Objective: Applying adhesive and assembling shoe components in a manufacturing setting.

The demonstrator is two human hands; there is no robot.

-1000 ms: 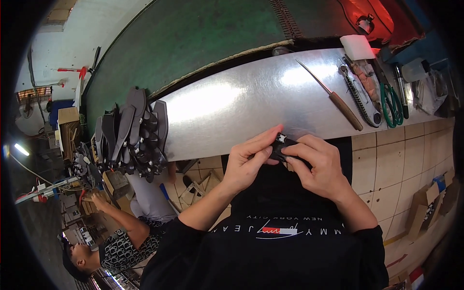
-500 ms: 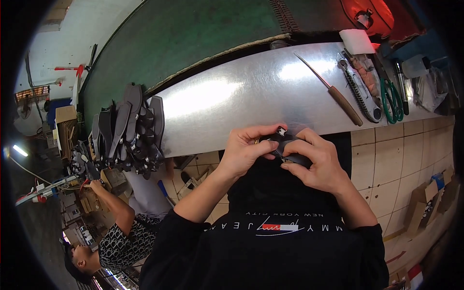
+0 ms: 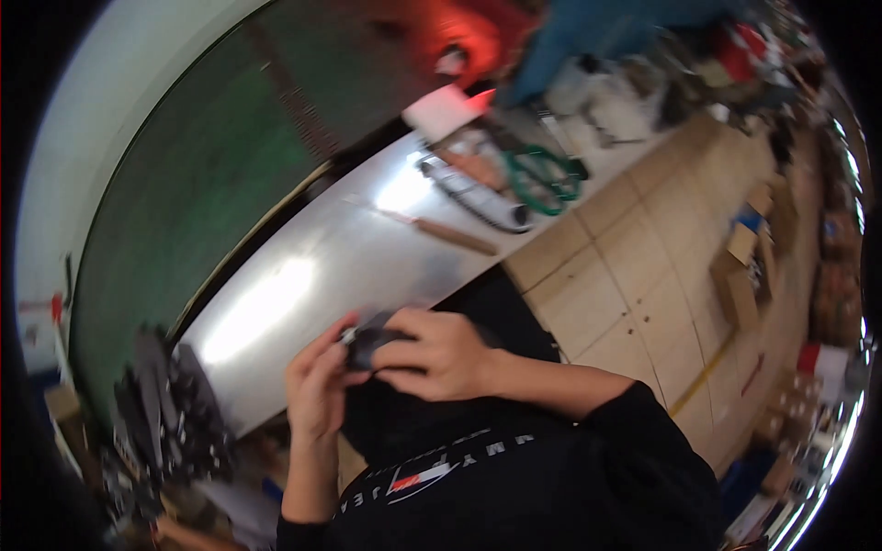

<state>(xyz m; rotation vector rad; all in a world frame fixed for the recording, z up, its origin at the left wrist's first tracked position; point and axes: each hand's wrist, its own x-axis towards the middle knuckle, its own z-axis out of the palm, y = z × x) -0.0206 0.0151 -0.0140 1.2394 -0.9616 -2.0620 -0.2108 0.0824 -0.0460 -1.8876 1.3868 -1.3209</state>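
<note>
In the head view, the left hand (image 3: 317, 390) and the right hand (image 3: 439, 354) both curl around a small dark part (image 3: 367, 344). They hold it up close to the chest, just past the near edge of the shiny metal table (image 3: 303, 275). All the fingers are bent tight on it. The part is tiny, so I think it could slip out and drop to the tiled floor (image 3: 643, 266). The green-handled pliers (image 3: 537, 174) lie far away on the table.
</note>
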